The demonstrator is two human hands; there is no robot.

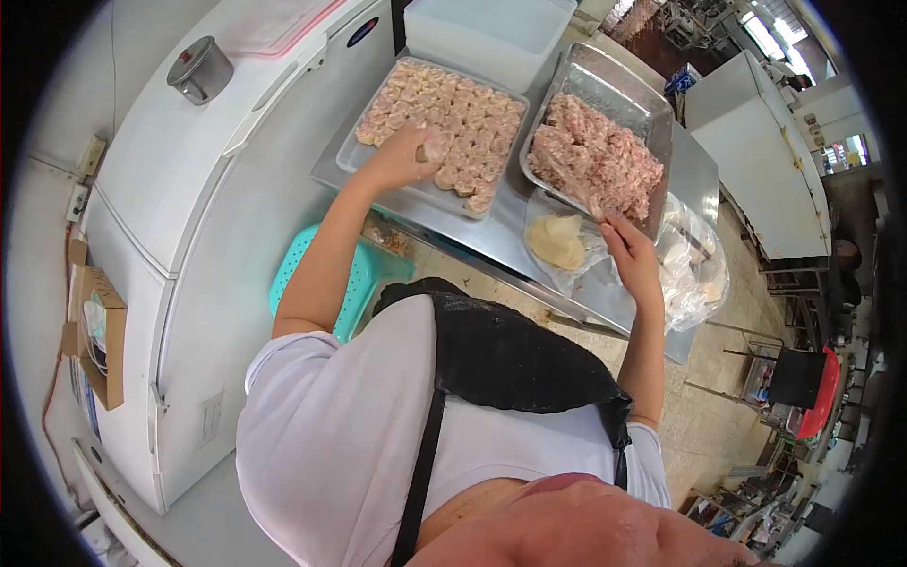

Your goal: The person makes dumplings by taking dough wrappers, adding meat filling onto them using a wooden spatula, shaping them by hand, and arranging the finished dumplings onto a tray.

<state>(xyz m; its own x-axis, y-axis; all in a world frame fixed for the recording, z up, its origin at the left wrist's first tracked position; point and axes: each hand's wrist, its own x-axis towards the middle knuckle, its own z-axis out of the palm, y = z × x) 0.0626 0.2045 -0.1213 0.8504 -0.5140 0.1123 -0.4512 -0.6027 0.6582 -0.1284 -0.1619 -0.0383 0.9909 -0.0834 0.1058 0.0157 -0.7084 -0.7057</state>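
Note:
My left hand (402, 159) is closed around a small meat dumpling (434, 148), above a tray (351, 156) packed with rows of similar open-topped dumplings (477, 118). On the right, my right hand (631, 253) has its fingers pinched at the near rim of a deep metal pan (652, 99). What they hold there is too small to make out. Raw ground meat (590, 151) is heaped in that pan. Just left of my right hand, a stack of round pale wrappers (556, 241) lies on clear plastic.
A metal table (510, 248) carries the trays. Behind them stands a translucent plastic bin (482, 38). A bulging clear bag (694, 265) sits at the right edge. White freezer (213, 236) stands left; a turquoise basket (300, 269) is below the table.

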